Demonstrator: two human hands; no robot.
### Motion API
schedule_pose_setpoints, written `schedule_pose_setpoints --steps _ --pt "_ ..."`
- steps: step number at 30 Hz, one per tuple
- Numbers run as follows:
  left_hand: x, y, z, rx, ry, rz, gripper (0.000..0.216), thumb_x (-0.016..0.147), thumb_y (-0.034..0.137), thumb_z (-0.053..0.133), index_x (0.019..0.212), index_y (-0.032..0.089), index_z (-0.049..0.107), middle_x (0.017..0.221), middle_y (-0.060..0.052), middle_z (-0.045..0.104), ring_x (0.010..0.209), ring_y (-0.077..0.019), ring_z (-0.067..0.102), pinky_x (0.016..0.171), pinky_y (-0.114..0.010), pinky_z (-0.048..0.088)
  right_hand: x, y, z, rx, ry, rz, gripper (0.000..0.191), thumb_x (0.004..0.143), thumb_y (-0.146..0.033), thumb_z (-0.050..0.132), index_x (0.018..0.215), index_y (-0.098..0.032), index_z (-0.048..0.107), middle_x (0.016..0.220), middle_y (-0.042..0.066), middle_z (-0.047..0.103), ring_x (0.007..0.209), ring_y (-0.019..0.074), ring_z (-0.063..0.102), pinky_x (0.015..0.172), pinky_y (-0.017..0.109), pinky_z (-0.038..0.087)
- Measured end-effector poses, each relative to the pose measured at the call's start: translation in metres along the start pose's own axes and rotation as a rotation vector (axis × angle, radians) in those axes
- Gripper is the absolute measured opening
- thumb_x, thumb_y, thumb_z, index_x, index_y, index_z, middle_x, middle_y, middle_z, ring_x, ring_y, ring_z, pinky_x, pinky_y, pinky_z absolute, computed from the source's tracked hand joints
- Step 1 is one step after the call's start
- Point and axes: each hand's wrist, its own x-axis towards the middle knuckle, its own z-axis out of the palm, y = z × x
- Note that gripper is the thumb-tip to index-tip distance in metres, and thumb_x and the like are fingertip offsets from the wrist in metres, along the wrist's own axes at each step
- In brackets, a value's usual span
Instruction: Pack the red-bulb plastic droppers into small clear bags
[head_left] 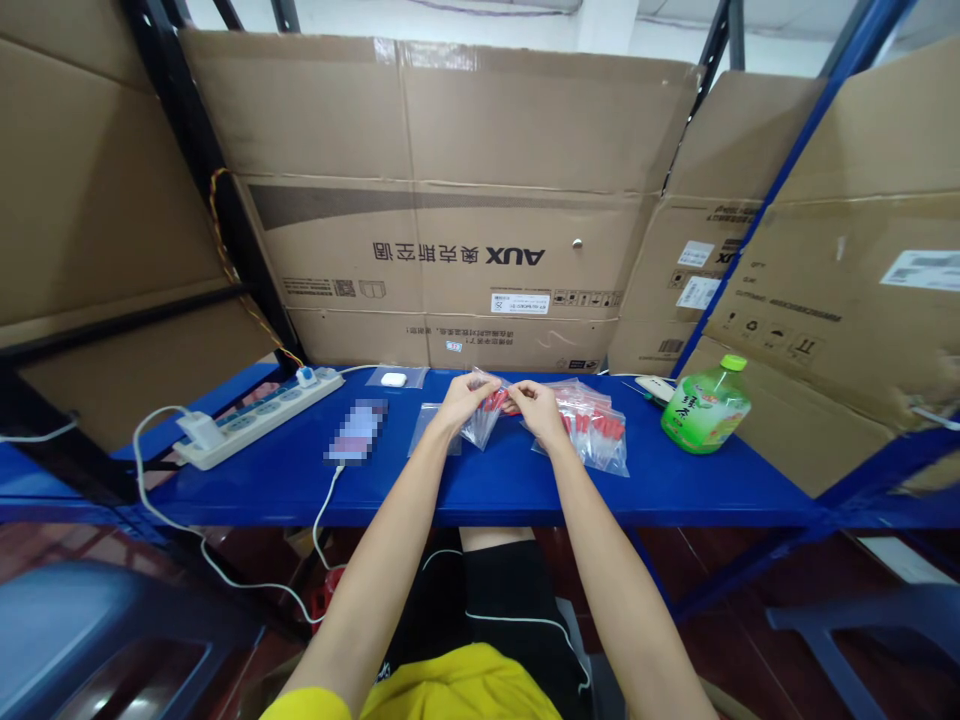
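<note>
My left hand pinches the top edge of a clear plastic bag that has red-ended pieces inside. Close beside it, my right hand has its fingers pressed together at the same bag's upper edge. What exactly the red pieces are is too small to tell. Several filled clear bags with similar red-ended contents lie overlapping to the right, partly behind my right hand. Flat clear bags rest on the blue tabletop to the left, partly covered by my left wrist.
A power strip with a plugged charger and a phone on a white cable lie left. A white case sits at the back. To the right stands a green bottle near a white-handled tool. Cardboard panels wall the table.
</note>
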Motion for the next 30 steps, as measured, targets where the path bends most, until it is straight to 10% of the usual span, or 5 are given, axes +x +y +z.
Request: schedule_pose_setpoints --steps 14,30 --pt "-0.003 0.006 -0.006 0.329 -0.243 0.15 0.035 0.087 0.048 0.069 0.08 0.015 0.076 0.078 -0.007 0.073 0.07 -0.018 0.064 0.069 -0.029 0.049 -0.001 0.005 -0.01 -0.048 -0.165 0.036 0.045 0.068 -0.063 0.083 0.075 -0.019 0.074 0.067 0.004 0.071 0.062 0.0176 0.065 0.063 0.031 0.055" --pt "0.002 0.006 -0.005 0.305 0.136 0.117 0.041 0.086 0.054 0.065 0.072 0.015 0.07 0.071 -0.003 0.069 0.063 -0.0144 0.055 0.062 -0.026 0.04 0.002 0.007 -0.016 -0.271 -0.03 0.002 0.039 0.08 -0.059 0.07 0.07 -0.021 0.065 0.059 0.002 0.066 0.056 0.0187 0.061 0.059 0.031 0.048"
